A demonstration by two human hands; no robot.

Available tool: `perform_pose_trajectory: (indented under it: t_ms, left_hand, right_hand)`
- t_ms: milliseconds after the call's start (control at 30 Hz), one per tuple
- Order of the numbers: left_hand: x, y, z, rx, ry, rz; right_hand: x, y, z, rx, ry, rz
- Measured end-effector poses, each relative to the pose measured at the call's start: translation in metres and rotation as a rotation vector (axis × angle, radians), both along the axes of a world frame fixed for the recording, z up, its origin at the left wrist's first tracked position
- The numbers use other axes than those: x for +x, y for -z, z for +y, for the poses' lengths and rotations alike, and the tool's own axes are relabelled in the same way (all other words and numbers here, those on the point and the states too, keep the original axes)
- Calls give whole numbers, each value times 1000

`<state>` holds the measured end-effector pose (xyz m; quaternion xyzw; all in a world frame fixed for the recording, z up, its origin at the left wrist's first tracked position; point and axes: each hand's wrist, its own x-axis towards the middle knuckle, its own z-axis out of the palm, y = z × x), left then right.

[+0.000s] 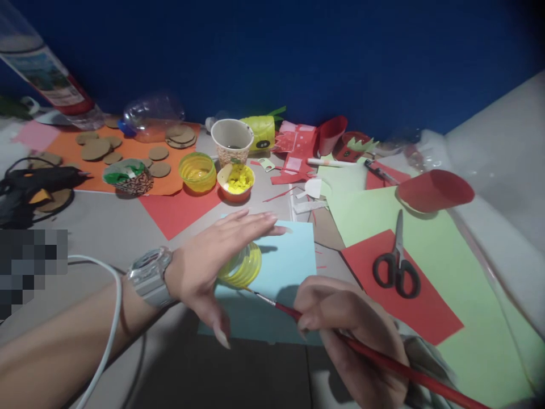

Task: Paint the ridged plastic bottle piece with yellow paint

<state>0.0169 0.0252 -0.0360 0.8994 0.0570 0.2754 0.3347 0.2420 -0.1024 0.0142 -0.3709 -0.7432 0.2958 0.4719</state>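
Note:
A ribbed clear plastic ring with yellow paint [243, 266] sits on a light blue sheet of paper [293, 241]. My left hand [213, 255], wearing a grey watch [151, 275], reaches over its far side; the fingers are stretched out and the thumb is apart. Whether the palm touches the ring I cannot tell. Pinched in my right hand [349, 329] is a red-handled paintbrush [383, 362], its tip at the ring's lower edge. Just beyond are a small bowl of yellow paint [238, 180], another yellow-coated ring [198, 172] and a paper cup [232, 139].
Black-handled scissors [398, 264] lie on red paper [430, 312] at right, near a red cut piece [436, 190]. A glue gun [34, 184], a cup base with green paint [130, 176] and cardboard discs [97, 149] are at left. A bottle [51, 74] stands behind; a white cable [114, 318] crosses my forearm.

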Motion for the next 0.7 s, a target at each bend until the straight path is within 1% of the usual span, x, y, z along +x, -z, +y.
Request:
perform_pose_trajectory:
  t_ms: [33, 167, 333, 467, 500, 567, 633, 667, 700]
  left_hand:
    - [0, 0, 0, 2, -2, 2]
    - [-1, 0, 0, 9, -12, -2]
    - [-1, 1, -1, 8, -5, -1]
    - [-1, 0, -2, -2, -6, 16]
    - [-1, 0, -2, -2, -7, 18]
    - [-1, -1, -1, -4, -7, 19]
    - [-1, -1, -1, -4, -3, 8]
    - [-1, -1, -1, -5, -3, 5]
    - [-1, 0, 0, -5, -3, 4]
  right_hand:
    - [0, 1, 1, 20, 4, -23]
    - [3, 4, 5, 88, 102, -55]
    - [7, 6, 9, 130, 90, -62]
    - [7, 6, 5, 96, 109, -56]
    - [6, 5, 3, 83, 99, -54]
    - [4, 2, -1, 48, 34, -61]
    - [1, -2, -4, 23, 27, -74]
    - [-1, -3, -5, 27, 50, -75]
    - [-3, -4, -5, 41, 148, -58]
